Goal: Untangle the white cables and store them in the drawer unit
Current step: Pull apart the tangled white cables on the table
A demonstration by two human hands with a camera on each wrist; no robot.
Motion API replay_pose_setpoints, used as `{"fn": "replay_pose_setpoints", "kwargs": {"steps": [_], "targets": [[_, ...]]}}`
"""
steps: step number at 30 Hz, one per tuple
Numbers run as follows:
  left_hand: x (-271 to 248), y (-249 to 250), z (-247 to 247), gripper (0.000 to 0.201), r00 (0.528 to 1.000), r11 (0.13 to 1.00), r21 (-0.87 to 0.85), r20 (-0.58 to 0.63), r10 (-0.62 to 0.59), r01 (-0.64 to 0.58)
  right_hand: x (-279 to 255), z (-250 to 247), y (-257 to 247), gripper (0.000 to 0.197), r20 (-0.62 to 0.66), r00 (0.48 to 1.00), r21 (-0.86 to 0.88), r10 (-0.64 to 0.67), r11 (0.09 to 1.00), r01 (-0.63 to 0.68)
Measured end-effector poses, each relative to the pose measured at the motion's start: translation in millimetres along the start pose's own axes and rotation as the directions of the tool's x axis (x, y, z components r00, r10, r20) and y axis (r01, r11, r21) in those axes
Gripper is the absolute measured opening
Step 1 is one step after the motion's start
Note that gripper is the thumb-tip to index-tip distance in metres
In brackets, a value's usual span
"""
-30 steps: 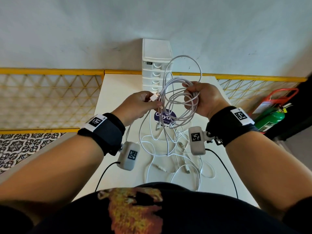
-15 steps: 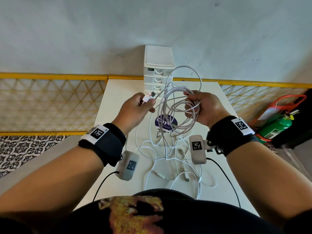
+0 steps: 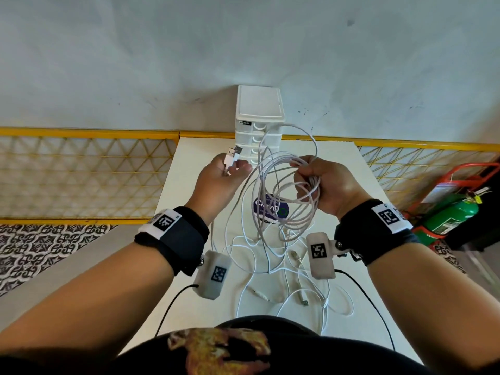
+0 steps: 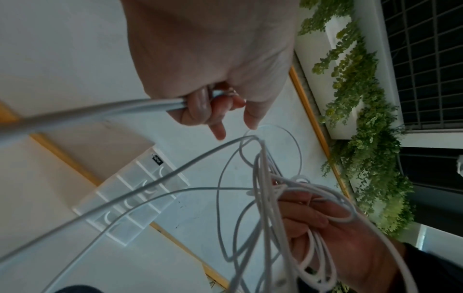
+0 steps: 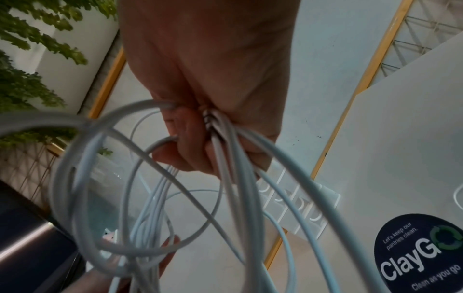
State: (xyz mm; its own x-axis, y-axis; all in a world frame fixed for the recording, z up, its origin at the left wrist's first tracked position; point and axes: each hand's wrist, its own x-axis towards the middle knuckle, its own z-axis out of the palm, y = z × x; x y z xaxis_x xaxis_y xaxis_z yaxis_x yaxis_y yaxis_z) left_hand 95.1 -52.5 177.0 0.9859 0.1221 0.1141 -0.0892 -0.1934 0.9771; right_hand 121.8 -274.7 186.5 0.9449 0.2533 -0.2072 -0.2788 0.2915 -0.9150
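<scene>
My right hand (image 3: 322,182) grips a bundle of white cable loops (image 3: 286,196) held above the white table (image 3: 338,163); the same hand (image 5: 200,119) and loops (image 5: 155,208) fill the right wrist view. My left hand (image 3: 224,177) pinches a white USB plug (image 3: 233,155) at one cable's end, up and left of the bundle; in the left wrist view its fingers (image 4: 200,103) curl round that cable. More tangled white cables (image 3: 284,280) lie on the table below. The white drawer unit (image 3: 258,123) stands at the table's far edge, drawers shut.
A round dark sticker (image 3: 270,209) lies on the table under the loops. Yellow mesh railings (image 3: 81,174) run along both sides of the table. A green fire extinguisher (image 3: 449,215) on a red stand sits at the right. A grey wall rises behind.
My left hand has pulled the USB plug up and to the left, away from the bundle, drawing that cable out. My right hand keeps hold of the loops.
</scene>
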Motion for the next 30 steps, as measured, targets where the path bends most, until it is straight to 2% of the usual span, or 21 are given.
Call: {"fn": "replay_pose_setpoints", "kwargs": {"steps": [2,4,7,10,15,18,22,25,28,30], "targets": [[5,4,0,0.025,0.999,0.997,0.08,0.041,0.002,-0.005,-1,3,0,0.021,0.018,1.0,-0.024,-0.012,1.0,0.012],[8,9,2,0.027,0.999,0.992,0.125,0.048,-0.011,0.005,-1,7,0,0.019,0.015,1.0,-0.046,-0.025,0.999,0.026],[10,15,4,0.018,0.997,0.997,0.066,0.062,-0.037,0.032,-1,13,-3,0.03,0.01,0.999,-0.088,-0.037,0.995,0.038],[10,18,4,0.027,0.995,0.997,0.058,0.079,-0.063,0.059,-2,18,-6,0.036,0.037,0.998,-0.124,-0.058,0.99,0.062],[15,23,2,0.03,0.975,0.988,-0.001,0.162,-0.15,0.152,-4,21,-6,0.024,0.057,0.995,-0.177,-0.08,0.98,0.088],[18,23,1,0.026,0.955,0.977,-0.027,0.218,-0.2,0.211,-2,20,-3,0.027,0.053,0.995,-0.244,-0.087,0.965,0.098],[20,22,3,0.017,0.958,0.974,-0.039,0.191,-0.213,0.224,0,18,3,0.012,0.11,0.987,-0.403,-0.114,0.903,0.149],[27,27,-8,0.013,0.969,0.978,-0.071,0.163,-0.184,0.197,4,5,6,0.021,0.022,0.991,-0.492,-0.133,0.861,0.126],[36,31,-25,0.016,0.98,0.987,-0.032,0.133,-0.151,0.157,11,-14,7,0.026,-0.124,0.983,-0.477,-0.136,0.877,0.061],[41,32,-33,0.019,0.987,0.989,-0.053,0.091,-0.131,0.136,15,-27,8,0.026,-0.148,0.983,-0.547,-0.104,0.837,0.006]]}}
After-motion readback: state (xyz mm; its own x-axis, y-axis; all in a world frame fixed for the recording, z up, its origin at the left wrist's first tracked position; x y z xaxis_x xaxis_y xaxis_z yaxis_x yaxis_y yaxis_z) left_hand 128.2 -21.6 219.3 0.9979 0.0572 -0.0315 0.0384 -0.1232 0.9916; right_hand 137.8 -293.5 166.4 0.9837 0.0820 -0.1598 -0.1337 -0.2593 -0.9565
